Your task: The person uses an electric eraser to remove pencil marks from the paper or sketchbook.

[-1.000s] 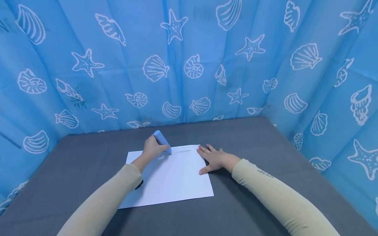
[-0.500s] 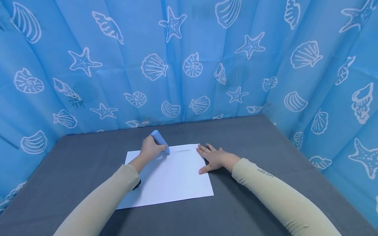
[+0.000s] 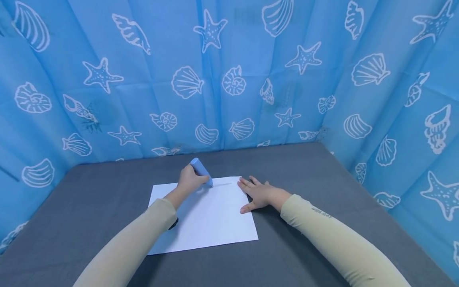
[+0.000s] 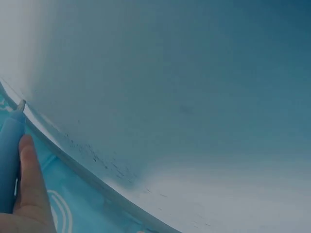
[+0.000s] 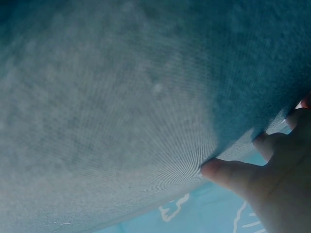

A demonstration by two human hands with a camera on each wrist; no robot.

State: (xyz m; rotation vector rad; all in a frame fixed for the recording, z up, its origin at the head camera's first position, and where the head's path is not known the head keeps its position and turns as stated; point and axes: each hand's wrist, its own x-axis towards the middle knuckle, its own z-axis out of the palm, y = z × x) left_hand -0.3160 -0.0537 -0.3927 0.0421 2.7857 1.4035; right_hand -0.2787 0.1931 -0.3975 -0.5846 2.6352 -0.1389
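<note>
In the head view my left hand (image 3: 190, 179) grips a thick blue pen-shaped tool (image 3: 201, 171), tilted, its narrow tip at the far part of a white sheet of paper (image 3: 208, 219). The left wrist view shows the tool (image 4: 8, 160) with a slim greyish tip and a finger along its barrel. Dark specks (image 4: 95, 158) are scattered on the paper nearby. To the right of the tip runs a faint grey line (image 3: 224, 184). My right hand (image 3: 259, 194) rests with spread fingers on the sheet's right edge; in the right wrist view its thumb (image 5: 226, 174) touches the surface.
The sheet lies on a table covered in grey cloth (image 3: 305, 171). Behind and to the right hangs a blue curtain (image 3: 247, 48) printed with white shells and starfish. Both forearms wear beige sleeves (image 3: 337, 235).
My left hand and the blue tool move slightly left, then back to the right along the faint line. My right hand stays on the paper's edge.
</note>
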